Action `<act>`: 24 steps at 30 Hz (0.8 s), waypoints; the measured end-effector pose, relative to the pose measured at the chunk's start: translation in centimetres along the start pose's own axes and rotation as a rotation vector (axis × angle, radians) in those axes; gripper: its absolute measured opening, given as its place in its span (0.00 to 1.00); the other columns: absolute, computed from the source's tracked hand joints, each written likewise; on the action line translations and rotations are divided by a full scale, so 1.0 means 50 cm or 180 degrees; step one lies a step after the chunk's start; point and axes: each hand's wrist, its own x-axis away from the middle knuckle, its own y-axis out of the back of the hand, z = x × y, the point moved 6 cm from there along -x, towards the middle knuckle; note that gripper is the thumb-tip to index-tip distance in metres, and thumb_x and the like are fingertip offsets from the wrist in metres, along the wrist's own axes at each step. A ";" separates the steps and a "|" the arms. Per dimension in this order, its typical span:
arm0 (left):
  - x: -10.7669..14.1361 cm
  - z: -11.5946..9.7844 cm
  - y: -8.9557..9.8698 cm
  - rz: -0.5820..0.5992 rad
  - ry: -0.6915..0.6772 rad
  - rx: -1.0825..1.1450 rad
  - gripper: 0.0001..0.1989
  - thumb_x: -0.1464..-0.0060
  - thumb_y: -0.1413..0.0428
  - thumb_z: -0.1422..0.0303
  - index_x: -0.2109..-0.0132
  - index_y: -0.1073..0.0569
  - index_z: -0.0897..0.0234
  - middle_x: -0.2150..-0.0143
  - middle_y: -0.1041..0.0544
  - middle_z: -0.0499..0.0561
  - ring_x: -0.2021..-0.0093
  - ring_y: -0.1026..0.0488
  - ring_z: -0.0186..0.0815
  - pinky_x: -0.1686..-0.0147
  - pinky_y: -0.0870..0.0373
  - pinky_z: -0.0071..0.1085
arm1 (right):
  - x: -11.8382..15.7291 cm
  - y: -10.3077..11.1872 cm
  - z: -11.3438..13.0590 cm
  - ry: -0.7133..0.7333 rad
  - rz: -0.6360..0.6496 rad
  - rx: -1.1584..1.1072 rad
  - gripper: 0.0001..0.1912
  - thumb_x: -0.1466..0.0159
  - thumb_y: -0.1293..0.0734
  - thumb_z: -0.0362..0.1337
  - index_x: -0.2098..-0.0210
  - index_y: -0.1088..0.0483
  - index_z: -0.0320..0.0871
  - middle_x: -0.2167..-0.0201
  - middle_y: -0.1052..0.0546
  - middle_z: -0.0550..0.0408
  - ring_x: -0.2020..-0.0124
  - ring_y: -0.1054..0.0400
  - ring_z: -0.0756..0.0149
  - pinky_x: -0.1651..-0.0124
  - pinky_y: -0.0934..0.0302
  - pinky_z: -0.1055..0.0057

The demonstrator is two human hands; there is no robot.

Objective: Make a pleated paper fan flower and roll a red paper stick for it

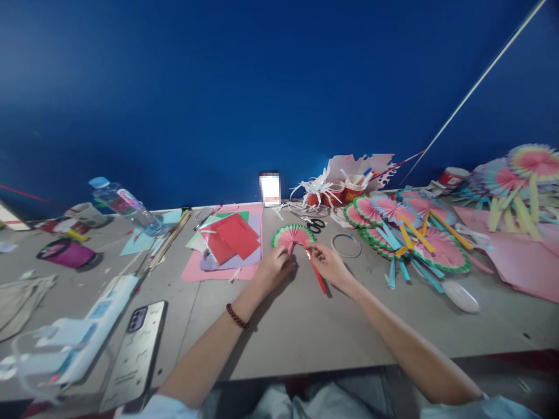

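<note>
A small pleated paper fan [292, 234], pink inside with a green rim, is partly spread at the middle of the table. My left hand [276, 269] is closed on its lower left side, near the folded base. A glossy red strip [318, 274] runs down from the fan's right side, and my right hand [328, 265] pinches it near its upper end. Whether the strip is fixed to the fan I cannot tell. Black-handled scissors [315, 224] lie just beyond the fan, and a ring of tape [346, 245] lies beyond my right hand.
Red paper sheets [231, 238] lie on coloured paper at left. Further left are a water bottle [126, 203], a power strip [98, 326] and a phone [135, 349]. Several finished fans [441, 247] and a white oval object [461, 296] lie right. A blue wall [218, 105] stands behind.
</note>
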 end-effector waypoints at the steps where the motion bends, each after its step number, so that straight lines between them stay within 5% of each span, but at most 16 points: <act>1: 0.000 0.002 0.002 -0.0079 0.0050 0.0006 0.05 0.38 0.49 0.69 0.62 0.29 0.62 0.62 0.28 0.54 0.61 0.28 0.38 0.63 0.27 0.34 | 0.002 -0.004 0.002 0.0050 0.0018 0.0010 0.16 0.44 0.39 0.37 0.59 0.27 0.40 0.77 0.31 0.60 0.78 0.40 0.71 0.73 0.43 0.74; 6: 0.002 0.014 0.012 -0.0266 0.0404 0.0114 0.13 0.38 0.52 0.75 0.49 0.30 0.61 0.54 0.26 0.56 0.54 0.26 0.38 0.56 0.25 0.36 | 0.008 -0.012 0.004 0.0135 0.0124 -0.0075 0.16 0.45 0.40 0.36 0.60 0.26 0.41 0.74 0.28 0.57 0.77 0.39 0.71 0.72 0.43 0.74; 16: 0.013 0.047 -0.005 -0.0455 0.0593 0.0251 0.18 0.40 0.53 0.78 0.48 0.28 0.59 0.49 0.26 0.58 0.49 0.27 0.41 0.51 0.25 0.41 | 0.002 -0.010 -0.006 -0.0529 0.0536 -0.0963 0.15 0.44 0.38 0.41 0.67 0.23 0.40 0.74 0.23 0.54 0.76 0.37 0.69 0.72 0.41 0.72; 24: 0.006 0.036 0.017 -0.0352 0.0586 -0.0294 0.10 0.39 0.50 0.76 0.59 0.24 0.62 0.54 0.23 0.56 0.51 0.28 0.42 0.53 0.28 0.42 | 0.013 -0.010 0.041 0.0543 0.0646 -0.0290 0.15 0.39 0.38 0.35 0.57 0.22 0.43 0.61 0.22 0.50 0.65 0.30 0.66 0.62 0.34 0.70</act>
